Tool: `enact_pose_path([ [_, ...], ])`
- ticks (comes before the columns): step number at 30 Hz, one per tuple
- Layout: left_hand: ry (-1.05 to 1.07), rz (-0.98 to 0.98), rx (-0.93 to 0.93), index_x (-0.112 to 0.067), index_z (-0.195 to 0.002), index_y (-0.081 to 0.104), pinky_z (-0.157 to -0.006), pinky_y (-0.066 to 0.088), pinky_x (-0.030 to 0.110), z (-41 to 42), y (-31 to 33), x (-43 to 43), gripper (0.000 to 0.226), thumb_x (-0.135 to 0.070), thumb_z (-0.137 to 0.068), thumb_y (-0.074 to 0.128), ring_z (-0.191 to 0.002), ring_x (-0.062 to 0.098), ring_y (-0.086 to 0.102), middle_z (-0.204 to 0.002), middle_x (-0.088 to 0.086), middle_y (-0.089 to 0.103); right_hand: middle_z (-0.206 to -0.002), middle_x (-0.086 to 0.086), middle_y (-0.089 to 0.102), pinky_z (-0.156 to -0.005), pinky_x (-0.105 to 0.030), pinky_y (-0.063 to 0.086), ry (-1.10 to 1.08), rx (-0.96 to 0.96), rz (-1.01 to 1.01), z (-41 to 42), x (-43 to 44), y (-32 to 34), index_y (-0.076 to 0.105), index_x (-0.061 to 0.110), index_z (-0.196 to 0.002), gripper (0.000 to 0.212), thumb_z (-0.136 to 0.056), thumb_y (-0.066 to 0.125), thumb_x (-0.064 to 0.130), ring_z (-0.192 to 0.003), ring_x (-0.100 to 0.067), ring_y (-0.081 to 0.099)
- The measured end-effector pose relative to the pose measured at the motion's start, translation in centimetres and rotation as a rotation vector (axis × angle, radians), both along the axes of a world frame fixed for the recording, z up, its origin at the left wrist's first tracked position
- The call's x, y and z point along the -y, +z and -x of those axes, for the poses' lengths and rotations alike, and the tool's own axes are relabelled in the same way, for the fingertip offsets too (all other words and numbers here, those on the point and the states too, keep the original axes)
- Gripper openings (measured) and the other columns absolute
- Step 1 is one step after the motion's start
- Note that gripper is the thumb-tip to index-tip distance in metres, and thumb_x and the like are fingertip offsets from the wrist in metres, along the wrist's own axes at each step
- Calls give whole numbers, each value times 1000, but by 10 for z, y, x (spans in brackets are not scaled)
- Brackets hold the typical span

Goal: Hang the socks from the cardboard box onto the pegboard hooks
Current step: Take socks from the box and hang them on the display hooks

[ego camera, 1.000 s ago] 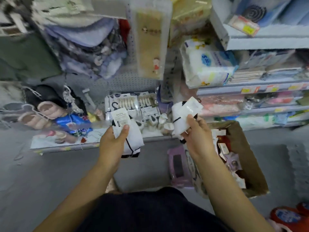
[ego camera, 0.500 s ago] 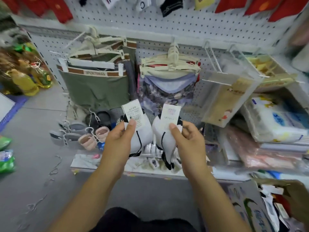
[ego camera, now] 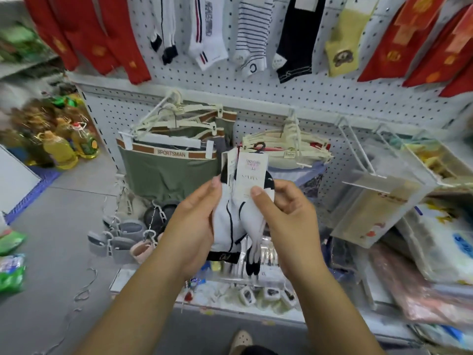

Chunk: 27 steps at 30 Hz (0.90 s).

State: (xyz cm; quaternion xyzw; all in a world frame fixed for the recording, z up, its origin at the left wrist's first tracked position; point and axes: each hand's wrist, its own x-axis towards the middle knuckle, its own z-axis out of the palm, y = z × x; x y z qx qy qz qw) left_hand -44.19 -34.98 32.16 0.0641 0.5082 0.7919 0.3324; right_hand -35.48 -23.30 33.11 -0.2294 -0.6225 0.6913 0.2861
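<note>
**Two sock pairs held together in front of the pegboard**

Right at the bottom edge a beige shoe [ego camera: 242, 338] pokes into view. Both forearms reach up from there and the hands meet mid-frame. The left hand [ego camera: 193, 228] curls round a white sock pair [ego camera: 226, 226] with thin black piping, thumb up near its top. The right hand [ego camera: 290, 219] pinches the second sock pair [ego camera: 252, 230], thumb pressed onto its paper label [ego camera: 252, 172]. The two pairs touch side by side, and a small black hook [ego camera: 259, 147] sticks up above the labels. So the socks are in the hands, out in front of the lower board, not yet hung.

Just behind and below, a low shelf [ego camera: 122, 280] carries small pale items, too blurry to name. Left of the hands, grey and pink slippers [ego camera: 122, 237] hang clipped on a chain. Off to the right, a clear plastic bin [ego camera: 378, 201] hung on wire holds flat beige packets, and a second clear bin [ego camera: 432, 162] behind it holds yellowish ones.

Further back, olive underwear [ego camera: 166, 172] marked SPORTSMAN hangs on cream hangers, and bottles of yellow oil [ego camera: 60, 149] stand on the floor at left. Up top, the pegboard [ego camera: 320, 96] has a row of hung pairs: red socks [ego camera: 97, 39], striped socks [ego camera: 252, 32], black socks [ego camera: 294, 34] and yellow socks [ego camera: 344, 37].
</note>
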Motion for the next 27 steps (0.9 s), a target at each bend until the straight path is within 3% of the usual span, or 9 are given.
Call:
enact_pose_path([
  [1,7,-25,-26,-11,-125,66,-85,60,30,7,5,-5,31,-25,-102,50,-108,19,73,-118,10,75,-95,-5,79,-89,-52,58,12,-16,-9,7,-5,7,69,15,-99,8,-92,72,18,-94,-29,75],
  [3,11,-53,-85,-9,-131,62,-93,58,33,23,19,-15,37,-25,-98,55,-114,22,70,-123,11,73,-94,-9,79,-88,-61,56,41,-54,-24,22,-15,21,69,14,-100,12,-92,72,22,-96,-40,72],
  [5,18,-54,-146,-9,-131,63,-99,55,37,39,33,-23,42,-28,-93,60,-117,24,68,-125,10,72,-91,-9,78,-78,-55,57,58,-96,-38,38,-25,34,68,12,-100,14,-93,70,24,-86,-42,71],
  [7,37,-43,-209,-11,-127,66,-95,54,36,54,45,-32,41,-30,-90,64,-113,23,70,-121,9,74,-88,-6,78,-72,-45,52,81,-128,-53,53,-34,45,68,13,-98,14,-93,70,25,-77,-31,66],
  [12,219,-16,-301,-14,-110,75,-99,54,51,89,59,-49,39,-37,-79,76,-106,36,71,-105,14,76,-92,-3,79,-91,-55,57,145,-152,-83,89,-55,66,70,15,-99,12,-93,69,25,-91,-32,74],
  [18,456,12,-423,-14,-118,72,-93,55,30,128,70,-35,29,-27,-91,70,-106,17,73,-110,-1,78,-84,2,78,-79,-40,55,161,-156,-123,133,-66,82,70,17,-95,10,-95,69,27,-78,-16,71],
  [22,553,-17,-455,-15,-112,74,-74,57,18,167,93,-15,21,-24,-94,67,-96,10,75,-103,-4,79,-81,9,78,-82,-32,58,162,-214,-138,173,-58,102,68,24,-84,11,-95,68,21,-79,-9,73],
  [24,577,-53,-443,-15,-111,74,-80,56,22,188,106,-4,21,-26,-93,68,-98,10,75,-104,-3,79,-78,11,77,-76,-25,57,142,-237,-182,199,-53,114,65,23,-85,12,-96,68,19,-77,-5,74],
  [27,596,-59,-450,-16,-109,75,-92,54,33,220,124,10,23,-30,-92,69,-102,15,74,-106,0,79,-87,-13,77,-73,-46,60,137,-233,-320,239,-42,131,67,25,-96,2,-96,67,27,-83,-36,72],
])
